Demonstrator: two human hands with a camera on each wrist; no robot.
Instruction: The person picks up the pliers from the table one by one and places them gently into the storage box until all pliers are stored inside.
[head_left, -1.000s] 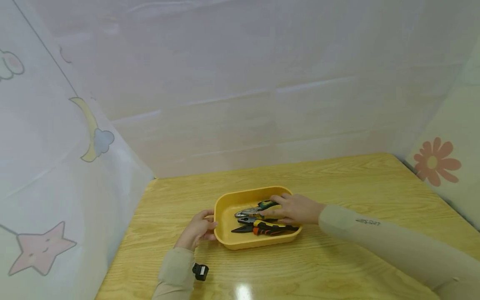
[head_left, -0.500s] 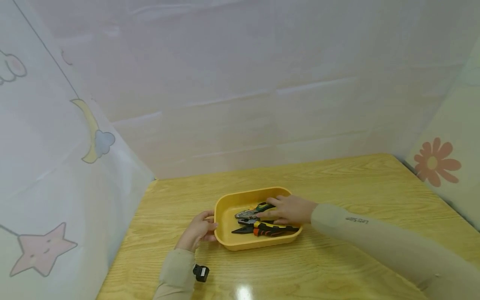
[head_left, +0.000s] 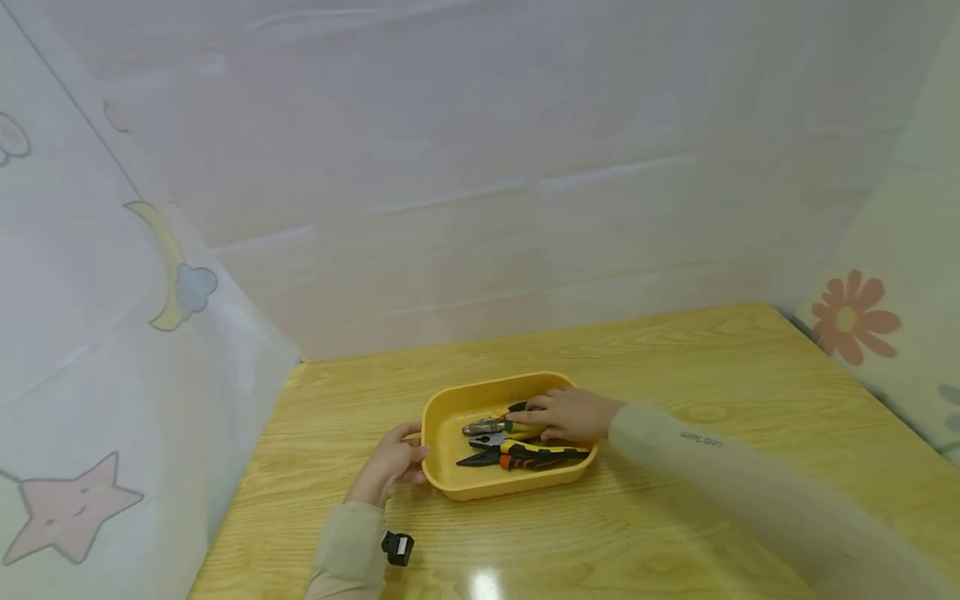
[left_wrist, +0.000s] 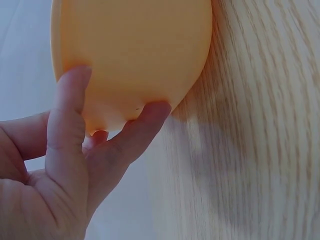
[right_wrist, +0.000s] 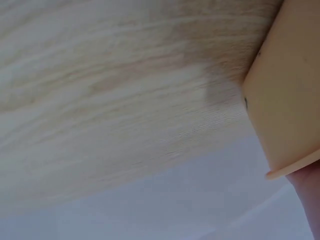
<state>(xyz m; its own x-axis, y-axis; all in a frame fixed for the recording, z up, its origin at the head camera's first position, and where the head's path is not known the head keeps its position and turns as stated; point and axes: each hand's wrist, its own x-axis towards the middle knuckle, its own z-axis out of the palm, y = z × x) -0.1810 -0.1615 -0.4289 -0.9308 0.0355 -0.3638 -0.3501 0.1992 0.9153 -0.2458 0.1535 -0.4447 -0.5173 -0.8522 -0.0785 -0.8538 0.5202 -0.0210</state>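
A yellow tray (head_left: 480,392) holds several pliers. My left hand (head_left: 393,458) is at its left end; the left wrist view shows thumb and fingers (left_wrist: 152,112) spread against the outer wall. My right hand (head_left: 573,415) reaches over the tray's right rim and pinches the handles of silver-jawed combination pliers (head_left: 480,428), partly hiding the yellow-green grips. In front of these lie combination pliers with yellow-black grips (head_left: 528,451). Nearest me are black long-nose pliers (head_left: 477,459) with red-orange grips. The right wrist view shows mostly the tray's outer wall (right_wrist: 290,90), with the fingers hidden.
The tray stands on a wood-grain table (head_left: 675,375). Pale sheeting (head_left: 525,208) rises behind the table and at both sides, printed with a star (head_left: 75,508) and a flower (head_left: 847,318). A small black device (head_left: 398,547) sits by the left sleeve.
The right hand has shifted left over the pliers. The silver-jawed pliers have turned, their jaws now seen edge-on. The left hand stays at the tray's end; the whole view has moved slightly.
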